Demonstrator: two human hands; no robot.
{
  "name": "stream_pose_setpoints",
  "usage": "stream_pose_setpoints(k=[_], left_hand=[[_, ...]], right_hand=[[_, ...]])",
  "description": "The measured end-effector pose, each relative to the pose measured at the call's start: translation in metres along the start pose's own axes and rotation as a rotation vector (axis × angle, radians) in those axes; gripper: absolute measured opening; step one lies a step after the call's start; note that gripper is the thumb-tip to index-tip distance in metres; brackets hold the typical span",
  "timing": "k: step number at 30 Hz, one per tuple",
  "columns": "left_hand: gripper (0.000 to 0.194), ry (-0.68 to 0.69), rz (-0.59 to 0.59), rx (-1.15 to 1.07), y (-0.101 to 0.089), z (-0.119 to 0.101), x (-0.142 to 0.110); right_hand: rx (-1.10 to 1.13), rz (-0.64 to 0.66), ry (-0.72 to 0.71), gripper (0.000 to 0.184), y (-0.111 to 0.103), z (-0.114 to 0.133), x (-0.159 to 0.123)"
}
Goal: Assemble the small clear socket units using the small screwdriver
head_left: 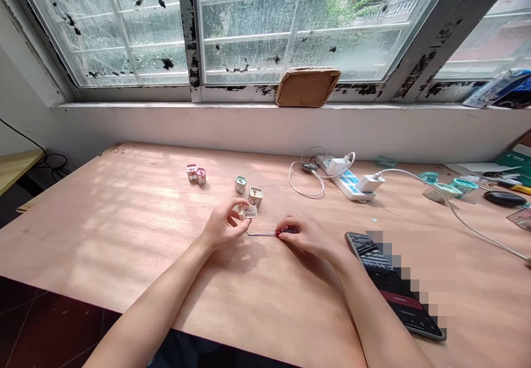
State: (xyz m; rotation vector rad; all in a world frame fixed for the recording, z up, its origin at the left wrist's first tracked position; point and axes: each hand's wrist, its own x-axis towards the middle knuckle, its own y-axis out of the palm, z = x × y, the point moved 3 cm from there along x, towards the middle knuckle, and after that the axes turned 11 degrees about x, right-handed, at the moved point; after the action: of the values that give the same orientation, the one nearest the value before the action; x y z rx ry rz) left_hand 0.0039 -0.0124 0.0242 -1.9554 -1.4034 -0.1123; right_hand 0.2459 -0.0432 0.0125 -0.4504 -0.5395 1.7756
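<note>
- My left hand [226, 225] holds one small square block [250, 211], with the fingers [232, 208] and thumb pinching it from the left.
- My right hand [305, 238] has its fingers [290, 236] pressed together around the red handle of one small screwdriver [286, 233]. Its thin metal shaft points left, and its tip lies near the held block, below it in view.
- Four more small square blocks stand on the plywood tabletop [103, 235], all farther away than my hands.
- Two of these, the red-marked blocks [196, 175], sit side by side to the far left.
- The other two sit just beyond my left hand, slightly apart: one greenish block [240, 184] and one tan block [255, 196].
- To the far right lie one white power strip [346, 179] and two white chargers [354, 173].
- Farther right are three teal pieces [448, 185] and one black computer mouse [504, 198].
- One phone [392, 285], partly blurred, lies near and right of my right hand.
- One piece of cardboard [307, 87] leans against the window on the sill.
</note>
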Motion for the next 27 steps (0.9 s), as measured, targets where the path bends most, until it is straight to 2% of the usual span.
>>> stream_pose_setpoints(k=[12,19,25,27], left_hand=[[0.03,0.043,-0.039,0.05,-0.004,0.0,0.001],[0.03,0.065,-0.067,0.03,-0.006,0.001,0.001],[0.03,0.076,-0.076,0.034,-0.007,0.0,0.002],[0.03,0.071,-0.081,0.043,-0.008,0.0,0.002]], right_hand=[[0.005,-0.005,0.015,0.019,-0.002,0.004,-0.001],[0.238,-0.109,0.008,0.024,-0.007,-0.005,0.0],[0.398,-0.212,-0.058,0.042,-0.01,0.006,-0.002],[0.437,-0.259,-0.081,0.042,-0.012,0.009,-0.003]])
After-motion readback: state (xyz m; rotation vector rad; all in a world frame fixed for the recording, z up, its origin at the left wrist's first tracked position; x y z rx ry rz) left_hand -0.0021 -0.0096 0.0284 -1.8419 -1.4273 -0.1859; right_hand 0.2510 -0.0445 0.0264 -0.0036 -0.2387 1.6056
